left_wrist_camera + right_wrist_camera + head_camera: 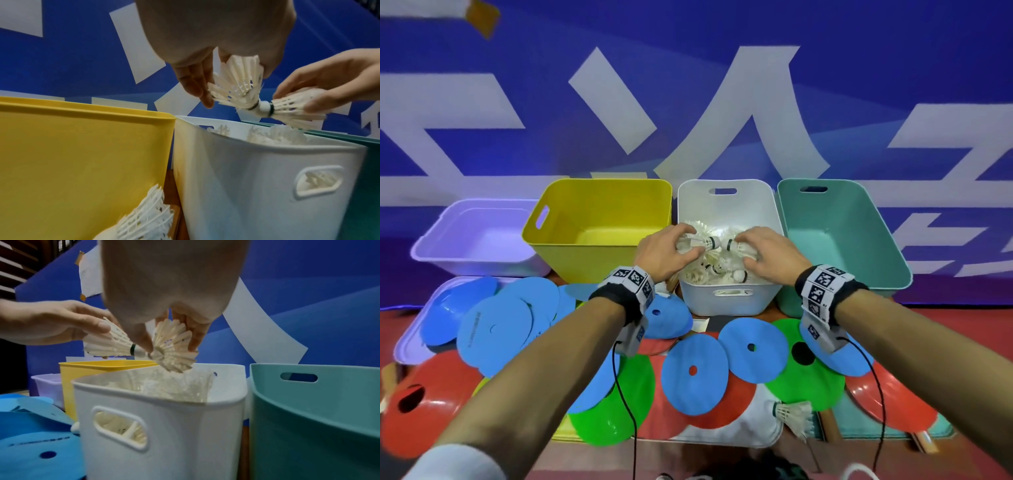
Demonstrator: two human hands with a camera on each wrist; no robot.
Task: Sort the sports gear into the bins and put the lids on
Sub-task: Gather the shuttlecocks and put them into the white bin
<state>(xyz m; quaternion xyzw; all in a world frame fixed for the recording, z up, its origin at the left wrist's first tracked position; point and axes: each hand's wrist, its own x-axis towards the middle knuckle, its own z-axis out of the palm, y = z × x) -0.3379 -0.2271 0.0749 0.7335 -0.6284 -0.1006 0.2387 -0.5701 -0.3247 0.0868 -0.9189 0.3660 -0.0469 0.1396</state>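
Both hands hover over the white bin [729, 301], each gripping a shuttlecock by its feathers. The left hand [666, 251] curls its fingers and thumb round the left shuttlecock [236, 84], and the right hand [770, 255] does the same with the right shuttlecock [174, 347] — the two cork tips point toward each other and nearly touch, just above the bin's opening.

The white bin already holds a heap of shuttlecocks [717, 270], piled close to its rim. Just to its left stands the yellow bin [599, 205], and beyond that a lilac bin [476, 236]; just to the white bin's right stands the teal bin [839, 233]. All four are without lids.

In front of the white bin, the desk is strewn with flat discs — blue discs [695, 373], green discs [804, 377] and red discs [424, 404], overlapping one another. One more shuttlecock [792, 413] lies among them, in front of the white bin and toward its right, partly on a white lid [756, 428]. Another shuttlecock [144, 217] lies at the foot of the yellow bin, near the white bin's left corner.
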